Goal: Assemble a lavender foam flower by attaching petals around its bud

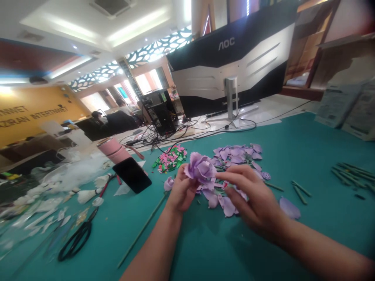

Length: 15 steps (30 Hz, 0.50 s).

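Observation:
My left hand (pixel 182 192) grips the base of a purple paper flower (pixel 201 168), which sits on a long green stem (pixel 143 229) running down to the left. My right hand (pixel 252 199) touches the flower's lower right side with pinched fingertips, apparently on a petal. Loose purple petals (pixel 227 205) lie under and around both hands, and a bigger heap of purple petals (pixel 237 153) lies just beyond. One single petal (pixel 289 208) rests to the right of my right hand.
On the teal table (pixel 307 156) are black scissors (pixel 76 238), a propped black phone (pixel 132 175), a pink roll (pixel 113 150), pink-and-green cuttings (pixel 170 158), white scraps (pixel 43 203) and green stems (pixel 351 171). A monitor's back (pixel 234 62) and cables stand behind.

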{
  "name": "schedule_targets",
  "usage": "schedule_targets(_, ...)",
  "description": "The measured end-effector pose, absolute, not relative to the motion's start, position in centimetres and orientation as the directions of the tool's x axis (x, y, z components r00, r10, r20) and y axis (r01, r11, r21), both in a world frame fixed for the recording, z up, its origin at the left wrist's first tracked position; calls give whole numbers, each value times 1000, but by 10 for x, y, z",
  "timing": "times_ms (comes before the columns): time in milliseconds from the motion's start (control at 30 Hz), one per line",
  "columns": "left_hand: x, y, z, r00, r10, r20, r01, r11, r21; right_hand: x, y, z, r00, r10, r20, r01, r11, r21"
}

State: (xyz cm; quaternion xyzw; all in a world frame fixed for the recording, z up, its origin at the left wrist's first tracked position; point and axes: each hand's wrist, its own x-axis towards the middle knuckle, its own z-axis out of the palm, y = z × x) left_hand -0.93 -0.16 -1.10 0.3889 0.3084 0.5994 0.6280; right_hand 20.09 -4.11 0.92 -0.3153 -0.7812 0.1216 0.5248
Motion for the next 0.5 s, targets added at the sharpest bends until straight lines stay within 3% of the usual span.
schedule_targets(200, -21, -5, -7, 190, 982, 17, -617, 106, 780, 205, -27, 9, -142, 871, 470, 230, 491, -840)
schedule_targets(400, -27, -9, -8, 173, 985, 25, -607, 87, 790, 203, -26, 4, -135, 971, 195, 90, 208, -974)
schedule_targets(500, -29, -10, -1, 214, 973, 82, -514, 41, 857, 199, -23, 2, -160, 987, 28, -84, 14, -996)
